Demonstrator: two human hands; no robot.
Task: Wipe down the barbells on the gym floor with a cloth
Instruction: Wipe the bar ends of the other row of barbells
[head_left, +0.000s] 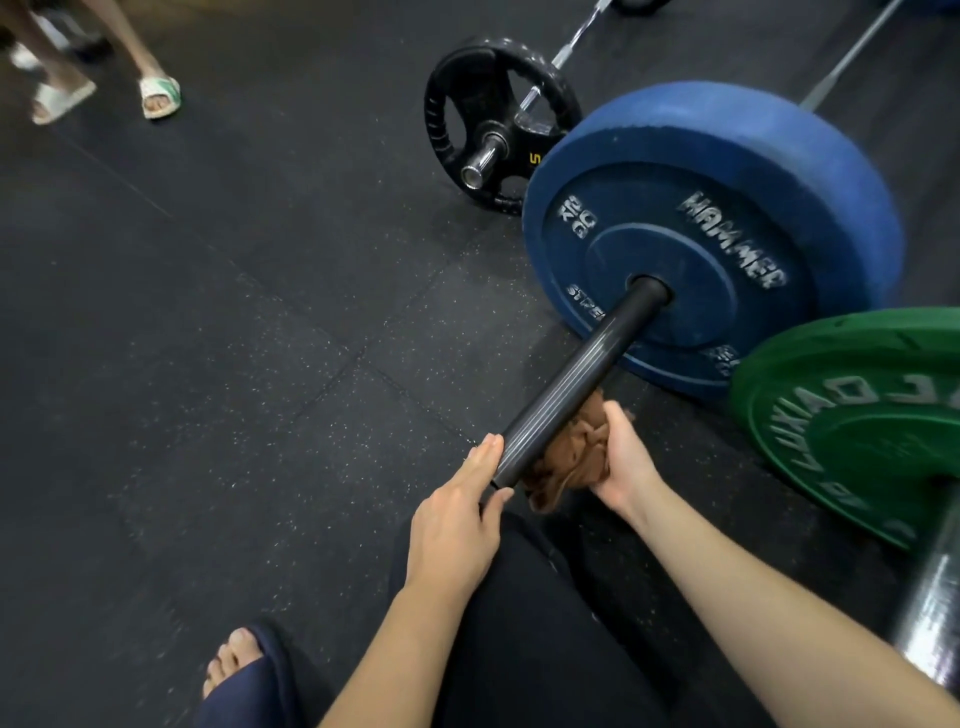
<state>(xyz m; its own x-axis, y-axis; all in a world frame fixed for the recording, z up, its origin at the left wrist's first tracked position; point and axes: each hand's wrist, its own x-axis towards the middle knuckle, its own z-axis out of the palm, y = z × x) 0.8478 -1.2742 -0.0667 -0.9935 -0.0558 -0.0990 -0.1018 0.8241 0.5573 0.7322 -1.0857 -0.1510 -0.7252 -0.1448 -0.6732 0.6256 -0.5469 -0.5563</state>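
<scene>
While the right hand (618, 457) clutches the cloth (569, 460) against the bar's (576, 384) right side, the left hand (457, 514) lays straight fingers along its near end; the bar points up-right into a blue 20 kg plate (753, 140).

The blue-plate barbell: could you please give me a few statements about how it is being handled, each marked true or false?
1. The right hand holds a brown cloth against the sleeve. True.
2. The left hand holds the cloth. False: it rests bare on the sleeve's end.
3. The plate on this sleeve is green. False: it is the blue plate; the green plate sits on another bar to the right.
4. A black plate stands beyond the blue plate. True.
</scene>
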